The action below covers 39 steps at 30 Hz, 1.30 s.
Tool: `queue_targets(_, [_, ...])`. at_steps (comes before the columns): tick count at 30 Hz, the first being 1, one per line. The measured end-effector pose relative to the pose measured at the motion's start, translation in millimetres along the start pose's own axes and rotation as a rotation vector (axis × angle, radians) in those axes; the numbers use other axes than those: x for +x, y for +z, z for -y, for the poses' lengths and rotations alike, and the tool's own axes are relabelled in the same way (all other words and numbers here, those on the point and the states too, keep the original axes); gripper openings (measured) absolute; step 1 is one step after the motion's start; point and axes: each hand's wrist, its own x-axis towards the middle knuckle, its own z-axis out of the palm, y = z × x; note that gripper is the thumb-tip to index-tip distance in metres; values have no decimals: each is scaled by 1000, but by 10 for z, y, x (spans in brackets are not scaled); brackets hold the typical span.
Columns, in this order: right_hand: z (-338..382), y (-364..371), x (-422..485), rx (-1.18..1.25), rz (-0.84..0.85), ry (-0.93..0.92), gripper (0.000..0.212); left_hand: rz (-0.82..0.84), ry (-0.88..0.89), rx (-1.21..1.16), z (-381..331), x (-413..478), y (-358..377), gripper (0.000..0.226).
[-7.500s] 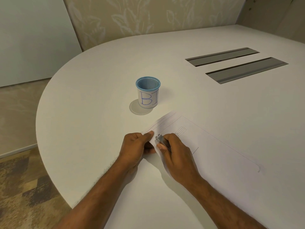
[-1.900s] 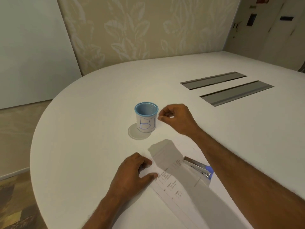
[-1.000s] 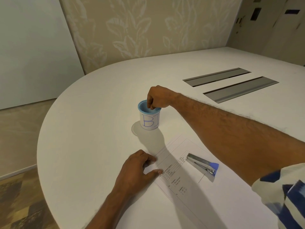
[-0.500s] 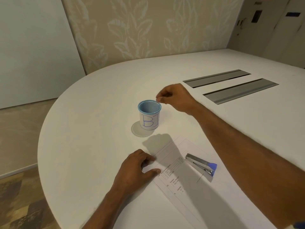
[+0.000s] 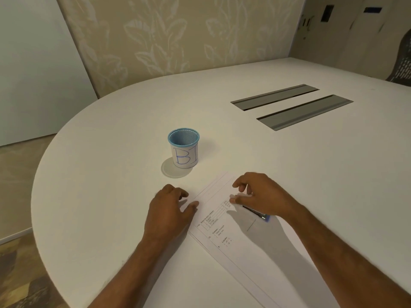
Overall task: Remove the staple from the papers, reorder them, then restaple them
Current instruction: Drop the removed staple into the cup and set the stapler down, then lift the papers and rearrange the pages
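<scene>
A stack of printed white papers point(image 5: 224, 227) lies slanted on the white table point(image 5: 111, 152), running toward the lower right. My left hand point(image 5: 169, 210) presses flat on the stack's near left edge, thumb on the sheet. My right hand point(image 5: 260, 196) hovers over the top part of the papers with fingers loosely curled and apart, holding nothing. Under it lies a metal stapler with a blue end point(image 5: 258, 214), mostly hidden by the hand. A blue mesh cup marked "BI" point(image 5: 184, 147) stands just beyond the papers.
Two grey cable slots point(image 5: 293, 106) are set into the table at the back right. The table's curved edge runs close on the left, with floor point(image 5: 17, 196) below. A mesh chair back point(image 5: 402, 63) shows at the far right.
My right hand, which reached into the cup a second ago, has drawn back toward me and now hangs over the papers and stapler. My left hand stays on the papers.
</scene>
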Motion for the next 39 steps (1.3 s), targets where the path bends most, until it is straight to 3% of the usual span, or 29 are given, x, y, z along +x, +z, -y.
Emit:
queue_targets(3, [4, 56, -45, -6, 6, 23, 33, 100, -30, 117, -43, 34, 14, 70])
queue_targets(6, [-20, 82, -40, 11, -29, 32, 19, 148, -65, 168, -61, 45, 16, 86])
queue_targets(11, [-160, -91, 95, 124, -188, 59, 5, 179, -118, 126, -73, 73, 29, 84])
queue_targets(14, [-285, -266, 232, -14, -276, 67, 4, 193, -140, 110, -87, 90, 33, 83])
queue_targets(21, [-444, -323, 366, -147, -191, 120, 13, 205, -163, 89, -100, 98, 31, 79])
queue_targets(26, [-485, -281, 339, -114, -197, 111, 22, 231, -190, 77, -109, 128, 35, 80])
queue_targets(28, [-482, -313, 279, -111, -274, 67, 25, 260, -194, 84, -123, 158, 25, 83])
queue_targets(30, [-465, -347, 163, -59, -457, 7, 22, 308, -190, 103, -143, 203, 9, 85])
queue_targets(33, [-435, -309, -112, 67, -611, -35, 26, 400, -174, 118, -184, 257, -29, 72])
queue_targets(39, [-536, -16, -497, 200, -475, 43, 20, 461, -110, -119, -154, 324, -133, 24])
